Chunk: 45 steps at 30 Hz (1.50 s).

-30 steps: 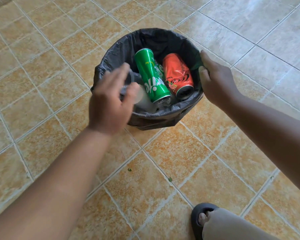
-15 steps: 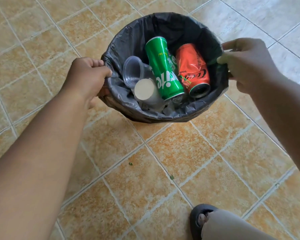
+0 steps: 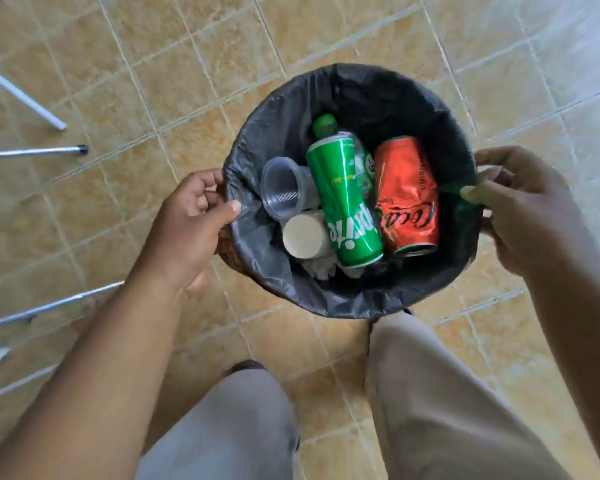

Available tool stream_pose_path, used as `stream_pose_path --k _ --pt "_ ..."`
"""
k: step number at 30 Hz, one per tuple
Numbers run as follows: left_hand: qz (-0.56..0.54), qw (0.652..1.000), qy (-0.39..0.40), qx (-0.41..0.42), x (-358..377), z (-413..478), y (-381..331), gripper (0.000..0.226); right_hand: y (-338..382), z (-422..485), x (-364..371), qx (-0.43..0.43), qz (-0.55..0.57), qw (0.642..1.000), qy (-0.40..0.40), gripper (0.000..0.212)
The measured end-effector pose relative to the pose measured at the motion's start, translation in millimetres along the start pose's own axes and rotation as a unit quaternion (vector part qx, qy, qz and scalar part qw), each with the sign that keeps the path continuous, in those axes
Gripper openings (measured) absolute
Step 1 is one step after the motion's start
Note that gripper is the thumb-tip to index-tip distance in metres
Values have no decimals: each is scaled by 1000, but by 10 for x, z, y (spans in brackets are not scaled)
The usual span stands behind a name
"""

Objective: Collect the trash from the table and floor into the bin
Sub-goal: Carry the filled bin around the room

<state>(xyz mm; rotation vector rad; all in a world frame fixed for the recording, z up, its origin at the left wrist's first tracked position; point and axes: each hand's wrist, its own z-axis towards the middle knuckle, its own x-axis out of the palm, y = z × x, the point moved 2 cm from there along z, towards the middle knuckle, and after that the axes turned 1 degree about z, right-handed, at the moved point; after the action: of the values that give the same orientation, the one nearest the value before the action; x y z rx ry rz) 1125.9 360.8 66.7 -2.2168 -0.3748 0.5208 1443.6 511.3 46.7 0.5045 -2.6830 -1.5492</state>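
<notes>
The bin, lined with a black bag, is held above the tiled floor at opposite sides of its rim: the left hand and right hand each have their grip pinched on it. A green can, a dented red can, a clear plastic cup and a paper cup are seen lying inside.

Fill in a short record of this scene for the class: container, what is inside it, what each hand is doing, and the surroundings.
container: bin lined with a black bag
contents: green can, red can, clear cup, paper cup, bottle with green cap
left hand: grips left rim
right hand: grips right rim
surroundings: tiled floor, metal legs
</notes>
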Motion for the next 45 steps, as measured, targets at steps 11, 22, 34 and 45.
stream_pose_path --k 11,22,34,45 --pt "-9 998 -49 -27 -814 -2172 -2219 32 2559 -1945 -409 50 4 998 44 31" --pt "-92 987 -127 40 -1362 -2906 -3496 29 4445 -2100 -361 -62 -18 991 121 35" --pt "-152 976 -138 80 -2734 -1667 -4269 31 5756 -1136 1261 -89 -60 989 97 33" --pt "-180 964 -168 100 -3812 -317 -5285 27 7036 -4 2653 -111 -70 983 128 31"
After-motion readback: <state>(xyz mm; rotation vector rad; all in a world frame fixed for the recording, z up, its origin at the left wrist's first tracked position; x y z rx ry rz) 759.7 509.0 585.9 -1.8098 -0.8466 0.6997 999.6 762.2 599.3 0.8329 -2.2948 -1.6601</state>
